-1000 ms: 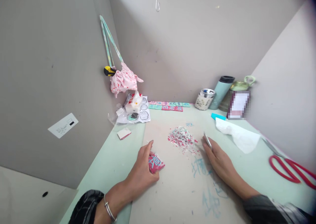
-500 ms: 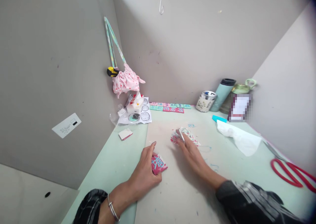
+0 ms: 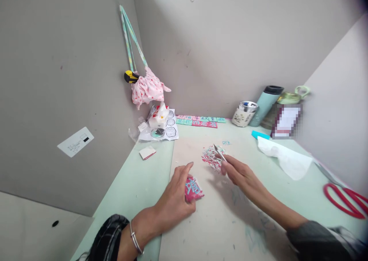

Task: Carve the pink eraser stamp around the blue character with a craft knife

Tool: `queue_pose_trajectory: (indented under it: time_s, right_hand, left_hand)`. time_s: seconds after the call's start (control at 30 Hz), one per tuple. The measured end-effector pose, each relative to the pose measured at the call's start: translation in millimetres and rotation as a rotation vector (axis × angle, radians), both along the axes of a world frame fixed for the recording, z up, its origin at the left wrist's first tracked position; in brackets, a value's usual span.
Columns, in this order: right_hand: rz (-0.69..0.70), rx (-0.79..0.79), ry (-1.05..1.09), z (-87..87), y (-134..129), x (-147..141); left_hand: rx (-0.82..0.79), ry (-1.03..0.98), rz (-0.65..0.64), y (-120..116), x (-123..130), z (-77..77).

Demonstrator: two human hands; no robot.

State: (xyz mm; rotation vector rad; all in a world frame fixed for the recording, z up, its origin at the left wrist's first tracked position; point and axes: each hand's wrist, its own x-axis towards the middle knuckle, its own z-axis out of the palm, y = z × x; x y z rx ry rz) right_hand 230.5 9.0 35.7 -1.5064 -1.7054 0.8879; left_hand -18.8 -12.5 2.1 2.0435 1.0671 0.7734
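Observation:
My left hand (image 3: 179,190) rests on the board, thumb and fingers curved around the sides of a small pink piece (image 3: 193,189) with a pale-blue outlined character. Part of that piece is hidden under the hand. In my right hand (image 3: 237,170) is a slim metal craft knife (image 3: 219,152), its pointed tip up and to the left. Just beneath the knife lies a pile of small pink, white and blue scraps (image 3: 211,157). Under both hands is a pale cutting board (image 3: 184,230) with blue marks on it.
Along the back wall lie rows of pink and green character tiles (image 3: 204,123). At the back right stand a cup of pens (image 3: 244,114), a teal tumbler (image 3: 266,105) and a phone (image 3: 287,121). White tissue (image 3: 287,157) and red-handled scissors (image 3: 342,201) are at the right. A folded card (image 3: 147,153) lies left.
My right hand has lifted off the scraps and moved slightly right, and the knife now tilts the other way. My left hand stays on the pink piece. The view has shifted a little.

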Motion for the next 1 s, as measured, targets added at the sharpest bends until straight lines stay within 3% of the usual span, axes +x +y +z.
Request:
queue_pose_trajectory:
  time_s: [0.07,0.17,0.3,0.4,0.57,0.83,1.0]
  right_hand:
    - [-0.009,0.004,-0.035,0.9,-20,11]
    - [0.004,0.052,-0.125,-12.4,-45,26]
    - [0.225,0.198,-0.250,-32.1,-63,33]
    - [0.351,0.293,-0.315,-34.3,-64,27]
    - [0.446,0.399,-0.431,-33.5,-55,18]
    - [0.443,0.456,-0.500,-32.8,-55,25]
    - [0.423,0.462,-0.477,-37.4,-56,25]
  left_hand:
    - [0.018,0.053,-0.071,3,4,4.6]
    - [-0.008,0.163,-0.092,7,8,9.4]
    - [-0.062,0.258,0.013,10,7,11.9]
    - [-0.081,0.271,0.056,11,6,11.1]
    - [-0.113,0.135,0.033,14,7,3.8]
    - [-0.111,0.132,-0.004,15,8,-0.8]
    - [-0.078,0.188,0.047,14,7,-3.6]
